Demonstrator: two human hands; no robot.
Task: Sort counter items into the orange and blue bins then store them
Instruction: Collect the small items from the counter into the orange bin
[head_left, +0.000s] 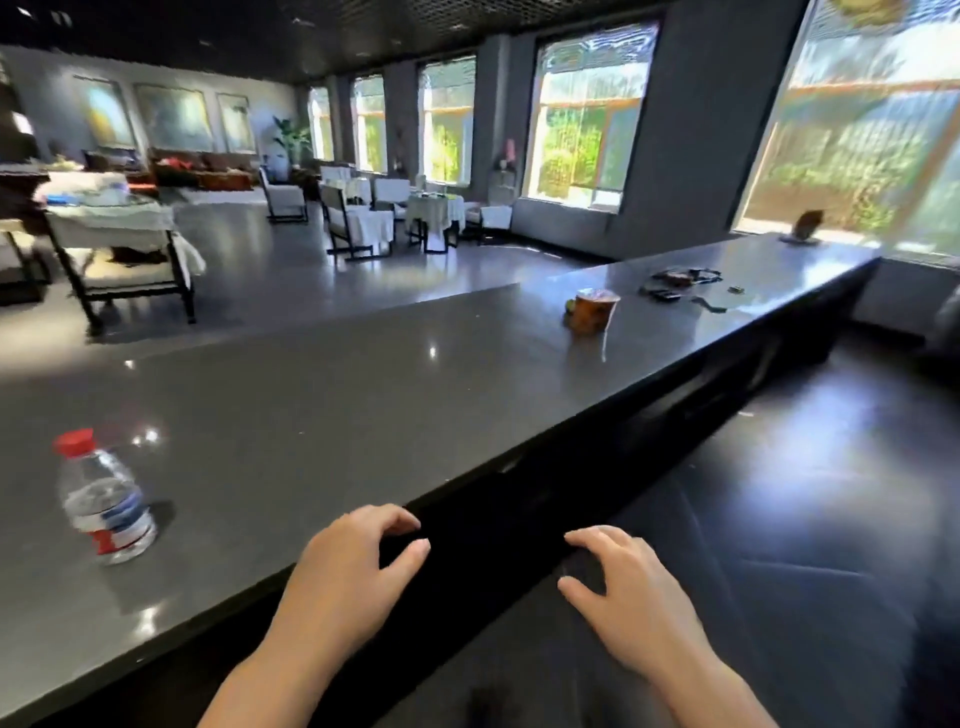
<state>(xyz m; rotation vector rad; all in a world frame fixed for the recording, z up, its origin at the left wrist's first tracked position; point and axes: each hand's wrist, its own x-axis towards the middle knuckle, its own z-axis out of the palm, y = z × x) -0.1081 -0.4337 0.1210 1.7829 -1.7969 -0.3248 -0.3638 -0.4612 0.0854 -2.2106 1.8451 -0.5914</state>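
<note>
Head view: a long desk with a glossy dark grey top runs from the lower left to the upper right of the frame. At lower left a clear plastic water bottle with a red cap stands upright on it. At centre right stands an orange cup-shaped container; small dark items lie beyond it, blurred. At bottom centre, the left hand and right hand hover at the dark desk front, fingers loosely curled, holding nothing.
</note>
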